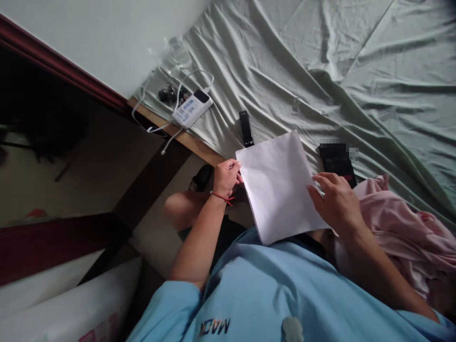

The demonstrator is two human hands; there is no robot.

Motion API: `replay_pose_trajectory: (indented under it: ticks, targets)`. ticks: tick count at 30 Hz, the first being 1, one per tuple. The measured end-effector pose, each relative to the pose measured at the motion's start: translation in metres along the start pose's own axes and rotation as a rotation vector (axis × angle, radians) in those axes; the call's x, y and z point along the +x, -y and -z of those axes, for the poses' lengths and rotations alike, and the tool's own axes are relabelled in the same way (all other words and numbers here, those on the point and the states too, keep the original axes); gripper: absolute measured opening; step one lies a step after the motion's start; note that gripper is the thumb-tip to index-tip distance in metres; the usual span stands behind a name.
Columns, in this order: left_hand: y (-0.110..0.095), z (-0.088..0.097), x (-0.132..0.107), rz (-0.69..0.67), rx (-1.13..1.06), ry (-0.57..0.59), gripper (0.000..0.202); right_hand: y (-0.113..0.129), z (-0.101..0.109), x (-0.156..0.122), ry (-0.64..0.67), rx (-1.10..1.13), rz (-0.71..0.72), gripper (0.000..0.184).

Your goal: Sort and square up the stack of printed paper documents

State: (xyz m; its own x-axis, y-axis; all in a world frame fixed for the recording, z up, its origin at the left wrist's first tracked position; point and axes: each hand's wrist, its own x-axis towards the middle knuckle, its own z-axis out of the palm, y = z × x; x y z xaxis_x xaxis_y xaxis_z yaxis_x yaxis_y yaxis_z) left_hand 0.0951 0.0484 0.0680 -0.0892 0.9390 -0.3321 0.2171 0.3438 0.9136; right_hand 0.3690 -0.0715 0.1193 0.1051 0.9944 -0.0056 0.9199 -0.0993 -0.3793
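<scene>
A stack of white paper sheets [281,190] lies over my lap, tilted, its far edge reaching the bed sheet. My left hand [228,178], with a red string bracelet at the wrist, is closed on the stack's left edge near the upper corner. At the opposite side, my right hand [337,199] has its fingers apart, with the thumb and fingertips beside the right edge of the paper. Whether they touch it I cannot tell. Just beyond the paper's upper left corner is a slim black object [245,128], possibly a stapler.
A white power bank [192,109] with cables lies on the bed's wooden edge [197,145]. To the right are a dark flat item [338,164], partly blurred, and crumpled pink cloth [402,223]. A wrinkled pale green sheet [285,76] covers the bed.
</scene>
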Motion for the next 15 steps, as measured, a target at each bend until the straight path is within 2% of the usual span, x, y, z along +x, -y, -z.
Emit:
replay_pose_trajectory:
  ticks: [2,7,12,15]
  targets:
    - [0.000,0.000,0.000,-0.001,0.003,-0.004,0.018,-0.003,0.001,0.000,0.015,0.081,0.006,0.032]
    - [0.001,0.000,0.000,-0.016,0.018,-0.004,0.019,-0.011,0.005,0.000,0.144,0.223,-0.175,0.036]
    - [0.001,0.001,-0.001,-0.028,0.022,0.002,0.020,-0.016,0.015,-0.001,0.252,0.302,-0.206,0.034]
    - [0.004,0.000,0.000,-0.051,0.038,-0.004,0.022,-0.014,0.021,-0.002,0.245,0.396,-0.230,0.035]
